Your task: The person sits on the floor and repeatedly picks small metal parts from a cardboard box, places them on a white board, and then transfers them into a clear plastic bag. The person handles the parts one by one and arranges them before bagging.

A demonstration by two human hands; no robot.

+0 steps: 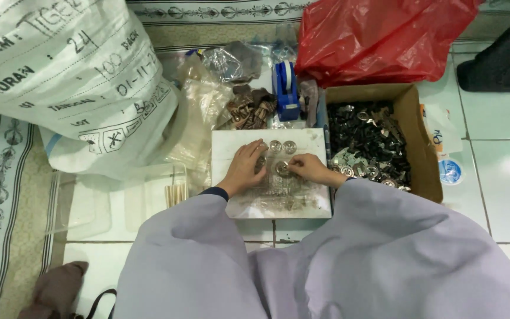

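1. I take the white work board (302,204) as my landmark; it lies flat on the tiled floor, directly in front of the person's lap.
2. My left hand (244,167) rests on the board's left half, fingers curled downward over something small. Whether it grips a piece I cannot tell, as the fingers hide it.
3. My right hand (308,167) sits on the board's right half, fingertips pinched on a round metal disc (282,168) lying between the two hands.
4. Two more metal discs (283,146) lie side by side near the board's far edge, just beyond both hands' fingertips. Being round, they have no long axis; they sit roughly midway, with the left fingertips slightly nearer.
5. To the board's right, touching its edge, stands an open cardboard box (423,153) filled with dark and silvery metal parts.
6. Beyond the board's far edge stand a blue tape dispenser (285,90) and a heap of brown metal pieces (249,109) on clear plastic.
7. A red plastic bag (379,35) lies behind the box; a large white sack (72,77) stands to the board's far left.
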